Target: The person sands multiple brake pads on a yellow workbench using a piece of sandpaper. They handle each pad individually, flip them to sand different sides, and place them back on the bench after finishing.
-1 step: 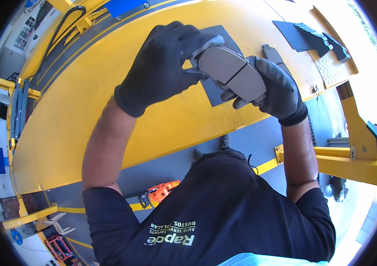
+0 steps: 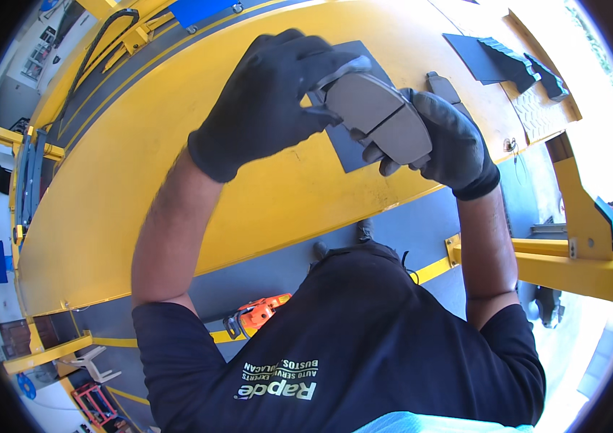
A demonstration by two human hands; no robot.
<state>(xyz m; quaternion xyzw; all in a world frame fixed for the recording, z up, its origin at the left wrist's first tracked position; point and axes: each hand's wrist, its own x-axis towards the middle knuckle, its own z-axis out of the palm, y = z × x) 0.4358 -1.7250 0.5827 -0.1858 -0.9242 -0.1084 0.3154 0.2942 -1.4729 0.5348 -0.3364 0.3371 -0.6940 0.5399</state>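
Fingertips [image 2: 321, 108] of the black-gloved left hand [image 2: 266, 101] pinch the flat grey curved brake pad's [image 2: 378, 119] upper edge while the gloved right hand [image 2: 443, 141] cups it from below, steadying it above the yellow lift platform [image 2: 140, 166].

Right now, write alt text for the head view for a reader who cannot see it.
Two black-gloved hands, the left hand and right hand, hold a grey brake pad between them above a yellow lift platform. A dark rubber mat lies on the platform below the pad, and an orange power tool sits on the grey floor.
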